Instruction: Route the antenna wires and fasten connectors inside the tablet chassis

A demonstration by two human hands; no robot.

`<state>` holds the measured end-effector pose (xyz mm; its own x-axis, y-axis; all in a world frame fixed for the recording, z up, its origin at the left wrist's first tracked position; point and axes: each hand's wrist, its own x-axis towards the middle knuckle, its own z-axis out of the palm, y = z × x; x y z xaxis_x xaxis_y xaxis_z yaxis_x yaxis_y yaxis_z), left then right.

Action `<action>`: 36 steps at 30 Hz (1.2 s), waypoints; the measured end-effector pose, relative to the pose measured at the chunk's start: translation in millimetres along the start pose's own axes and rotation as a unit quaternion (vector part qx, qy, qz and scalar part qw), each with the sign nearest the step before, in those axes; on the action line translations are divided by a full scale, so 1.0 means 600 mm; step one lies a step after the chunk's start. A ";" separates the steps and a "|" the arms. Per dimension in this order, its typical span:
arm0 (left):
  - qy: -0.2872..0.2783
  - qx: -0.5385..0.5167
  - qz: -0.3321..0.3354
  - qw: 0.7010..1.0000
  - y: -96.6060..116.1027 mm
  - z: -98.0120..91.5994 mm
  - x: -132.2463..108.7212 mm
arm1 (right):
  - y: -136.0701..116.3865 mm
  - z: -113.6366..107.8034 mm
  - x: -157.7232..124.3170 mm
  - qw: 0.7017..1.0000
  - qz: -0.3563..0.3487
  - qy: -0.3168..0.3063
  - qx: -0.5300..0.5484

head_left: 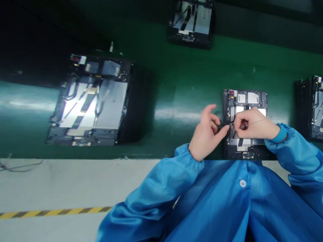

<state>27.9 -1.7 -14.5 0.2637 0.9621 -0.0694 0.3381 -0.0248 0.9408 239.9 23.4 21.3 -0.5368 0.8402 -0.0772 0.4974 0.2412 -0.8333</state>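
In front of me lies a stack topped by an opened tablet-like device (237,146), its black frame holding silver panels and dark ribbon cables. My right hand (252,123) is over the middle of it, fingers pinched together. A thin, pale, line-like thing (256,122) runs from the pinch back across the hand; whether it is a wire or a slim tool, I cannot tell. At the device's left edge is my left hand (208,132), its thumb tip at the frame and its other fingers curved apart, with nothing in them. The right fingertips hide part of the panels.
Another stack of opened devices (111,104) stands at left on the green work surface (174,84). A further device (203,22) lies at the far side, and one more stack (316,117) is cut off at right. Yellow-black tape (52,212) crosses the floor.
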 end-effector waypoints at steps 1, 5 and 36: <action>-0.043 -0.035 -0.037 0.998 -0.005 0.007 -0.001 | 0.003 -0.001 0.001 1.000 -0.005 -0.003 -0.004; -0.109 -0.115 -0.114 0.981 -0.014 0.017 0.000 | 0.010 -0.002 0.009 0.999 -0.027 -0.014 -0.037; -0.030 -0.129 -0.137 0.982 -0.022 0.019 0.033 | 0.047 0.007 0.055 0.991 -0.095 -0.005 -0.093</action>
<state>39.1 14.4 -31.8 0.2502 0.9054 -0.3430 0.1658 0.3090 0.9365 233.6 56.0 -6.9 -0.6385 0.7668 0.0649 0.5036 0.4801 -0.7183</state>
